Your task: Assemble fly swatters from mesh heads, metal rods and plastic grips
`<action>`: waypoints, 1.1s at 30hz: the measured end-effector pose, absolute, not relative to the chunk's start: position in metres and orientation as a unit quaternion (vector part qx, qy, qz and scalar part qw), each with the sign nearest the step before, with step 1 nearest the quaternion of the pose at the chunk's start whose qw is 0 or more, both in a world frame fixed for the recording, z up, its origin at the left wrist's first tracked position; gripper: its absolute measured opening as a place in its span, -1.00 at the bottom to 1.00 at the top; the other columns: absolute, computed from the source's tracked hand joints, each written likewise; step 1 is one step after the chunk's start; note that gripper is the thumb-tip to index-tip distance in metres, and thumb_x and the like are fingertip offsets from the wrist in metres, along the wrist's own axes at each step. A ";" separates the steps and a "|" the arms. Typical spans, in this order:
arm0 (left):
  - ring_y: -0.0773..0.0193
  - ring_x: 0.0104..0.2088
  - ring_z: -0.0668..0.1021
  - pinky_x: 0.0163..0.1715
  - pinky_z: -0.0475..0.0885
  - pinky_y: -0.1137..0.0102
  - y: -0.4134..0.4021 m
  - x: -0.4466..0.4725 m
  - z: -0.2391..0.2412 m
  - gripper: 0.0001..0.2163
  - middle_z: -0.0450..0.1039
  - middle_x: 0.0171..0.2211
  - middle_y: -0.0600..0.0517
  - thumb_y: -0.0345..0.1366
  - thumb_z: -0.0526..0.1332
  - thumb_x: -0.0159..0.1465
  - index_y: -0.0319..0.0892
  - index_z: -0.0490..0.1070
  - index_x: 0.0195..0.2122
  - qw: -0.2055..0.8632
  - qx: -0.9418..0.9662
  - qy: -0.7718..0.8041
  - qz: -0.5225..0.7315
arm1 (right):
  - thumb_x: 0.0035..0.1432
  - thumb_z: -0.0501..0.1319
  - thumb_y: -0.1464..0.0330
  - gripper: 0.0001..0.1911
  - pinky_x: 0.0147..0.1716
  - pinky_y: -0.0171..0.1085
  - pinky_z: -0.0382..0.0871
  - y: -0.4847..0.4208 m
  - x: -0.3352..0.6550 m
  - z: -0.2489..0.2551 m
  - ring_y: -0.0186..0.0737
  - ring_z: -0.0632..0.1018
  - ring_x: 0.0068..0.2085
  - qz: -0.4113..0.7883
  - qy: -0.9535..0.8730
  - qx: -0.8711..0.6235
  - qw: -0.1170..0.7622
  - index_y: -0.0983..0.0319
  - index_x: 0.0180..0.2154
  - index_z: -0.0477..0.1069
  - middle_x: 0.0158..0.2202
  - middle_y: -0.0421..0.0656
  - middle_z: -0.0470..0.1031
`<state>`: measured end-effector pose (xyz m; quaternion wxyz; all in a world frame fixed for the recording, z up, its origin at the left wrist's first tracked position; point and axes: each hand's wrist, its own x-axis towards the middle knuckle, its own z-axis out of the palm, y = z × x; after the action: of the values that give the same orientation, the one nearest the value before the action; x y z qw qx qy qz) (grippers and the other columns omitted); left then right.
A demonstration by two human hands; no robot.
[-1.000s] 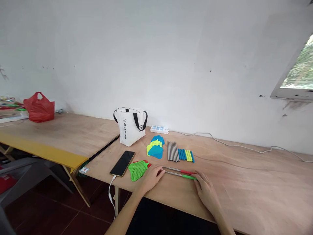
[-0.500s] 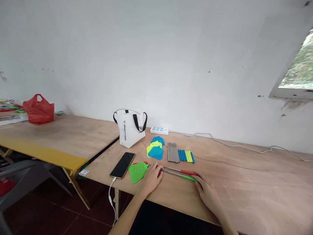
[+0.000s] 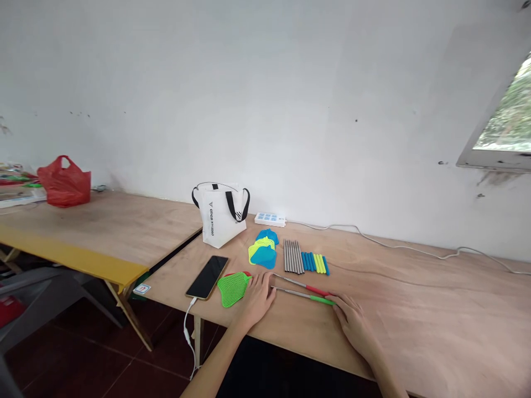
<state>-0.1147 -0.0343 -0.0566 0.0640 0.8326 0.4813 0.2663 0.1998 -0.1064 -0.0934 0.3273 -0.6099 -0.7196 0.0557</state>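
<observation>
My left hand [image 3: 256, 298] lies flat on the plywood table [image 3: 415, 309], fingers apart, at the neck of a green mesh swatter head [image 3: 233, 288]; a red head peeks out behind it. Two thin metal rods run right from there, one with a red grip [image 3: 317, 290], one with a green grip [image 3: 321, 299]. My right hand [image 3: 352, 323] rests flat with its fingertips touching the green grip's end. Behind lie stacked blue and yellow swatter heads [image 3: 263, 252], several grey rods [image 3: 293, 256] and blue and yellow grips [image 3: 315, 262].
A phone [image 3: 207, 276] on a white cable lies left of the green head. A white tote bag [image 3: 221, 216] and a power strip [image 3: 270, 219] stand near the wall. A second table [image 3: 83, 232] at left holds a red plastic bag [image 3: 64, 181].
My left hand has slid slightly up and left to the swatter's neck. The right hand stays at the green grip's end. The view shifted a little.
</observation>
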 end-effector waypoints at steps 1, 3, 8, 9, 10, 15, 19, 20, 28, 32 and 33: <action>-0.02 0.13 0.47 0.13 0.32 0.04 -0.034 -0.115 -0.057 -0.66 0.43 0.13 -0.13 -0.28 0.05 0.44 -0.12 0.19 0.23 0.064 0.833 0.484 0.261 | 0.38 -0.04 0.26 -0.60 0.20 0.02 0.35 -0.106 0.200 -0.094 -0.07 0.51 0.15 0.054 -0.720 -0.610 0.327 0.03 0.05 0.51 0.13 -0.15 0.53; -0.02 0.14 0.47 0.15 0.31 0.02 -0.034 -0.115 -0.058 -0.62 0.44 0.13 -0.14 -0.28 0.03 0.45 -0.13 0.15 0.28 0.064 0.836 0.483 0.251 | 0.38 -0.04 0.26 -0.60 0.20 0.01 0.35 -0.106 0.200 -0.094 -0.08 0.51 0.15 0.051 -0.721 -0.608 0.328 0.03 0.05 0.51 0.14 -0.15 0.53; 0.01 0.18 0.45 0.16 0.29 0.04 -0.033 -0.116 -0.058 -0.62 0.42 0.19 -0.13 -0.29 0.01 0.45 -0.10 0.16 0.28 0.065 0.844 0.467 0.255 | 0.39 -0.04 0.28 -0.60 0.18 -0.01 0.38 -0.106 0.200 -0.095 -0.10 0.52 0.14 0.038 -0.722 -0.608 0.327 0.00 0.05 0.51 0.12 -0.18 0.54; 0.01 0.18 0.45 0.15 0.29 0.05 -0.033 -0.116 -0.057 -0.62 0.42 0.19 -0.13 -0.28 0.01 0.45 -0.09 0.16 0.28 0.066 0.844 0.466 0.258 | 0.39 -0.04 0.27 -0.60 0.17 -0.02 0.39 -0.106 0.200 -0.094 -0.11 0.52 0.13 0.035 -0.723 -0.608 0.326 -0.01 0.06 0.51 0.11 -0.18 0.54; 0.01 0.18 0.45 0.15 0.30 0.05 -0.033 -0.116 -0.057 -0.62 0.43 0.19 -0.13 -0.28 0.01 0.45 -0.09 0.16 0.28 0.067 0.843 0.465 0.260 | 0.39 -0.03 0.27 -0.60 0.16 -0.03 0.39 -0.106 0.200 -0.094 -0.11 0.53 0.13 0.032 -0.724 -0.608 0.325 -0.02 0.06 0.51 0.11 -0.19 0.54; 0.00 0.15 0.47 0.13 0.31 0.05 -0.033 -0.116 -0.057 -0.62 0.45 0.16 -0.13 -0.28 0.01 0.45 -0.09 0.17 0.28 0.066 0.842 0.464 0.266 | 0.39 -0.04 0.26 -0.60 0.17 -0.01 0.38 -0.105 0.201 -0.095 -0.10 0.52 0.13 0.033 -0.723 -0.609 0.326 0.00 0.05 0.51 0.11 -0.17 0.54; 0.00 0.16 0.46 0.14 0.31 0.03 -0.032 -0.116 -0.056 -0.61 0.43 0.18 -0.13 -0.30 0.01 0.44 -0.09 0.17 0.28 0.068 0.845 0.463 0.257 | 0.40 -0.04 0.26 -0.60 0.20 0.02 0.35 -0.105 0.200 -0.095 -0.09 0.51 0.14 0.041 -0.721 -0.609 0.328 0.01 0.08 0.50 0.12 -0.16 0.54; 0.00 0.16 0.46 0.14 0.31 0.04 -0.032 -0.116 -0.056 -0.61 0.43 0.18 -0.13 -0.31 0.01 0.44 -0.09 0.16 0.28 0.067 0.846 0.463 0.256 | 0.40 -0.04 0.26 -0.60 0.20 0.02 0.35 -0.105 0.200 -0.095 -0.09 0.51 0.14 0.042 -0.721 -0.609 0.328 0.01 0.08 0.49 0.13 -0.16 0.54; 0.02 0.13 0.48 0.14 0.32 0.06 -0.032 -0.117 -0.055 -0.60 0.46 0.13 -0.12 -0.34 0.01 0.43 -0.08 0.16 0.29 0.073 0.843 0.466 0.258 | 0.39 -0.04 0.26 -0.59 0.18 0.01 0.37 -0.106 0.200 -0.096 -0.09 0.51 0.15 0.038 -0.721 -0.612 0.322 0.02 0.08 0.50 0.13 -0.15 0.53; 0.03 0.13 0.49 0.14 0.33 0.07 -0.031 -0.117 -0.055 -0.59 0.47 0.12 -0.10 -0.37 0.03 0.41 -0.07 0.16 0.28 0.086 0.840 0.465 0.265 | 0.40 -0.05 0.25 -0.59 0.19 0.02 0.36 -0.107 0.200 -0.094 -0.08 0.50 0.16 0.043 -0.721 -0.614 0.317 0.01 0.07 0.50 0.14 -0.15 0.52; 0.04 0.13 0.49 0.14 0.33 0.07 -0.031 -0.117 -0.055 -0.59 0.47 0.11 -0.10 -0.38 0.03 0.40 -0.07 0.16 0.28 0.089 0.839 0.465 0.267 | 0.40 -0.05 0.24 -0.59 0.20 0.02 0.35 -0.107 0.199 -0.094 -0.08 0.50 0.16 0.044 -0.722 -0.614 0.316 0.01 0.08 0.50 0.14 -0.16 0.52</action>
<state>-0.1165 -0.0312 -0.0548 0.0891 0.8390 0.4655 0.2672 0.1993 -0.1069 -0.0936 0.3159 -0.6144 -0.7216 0.0442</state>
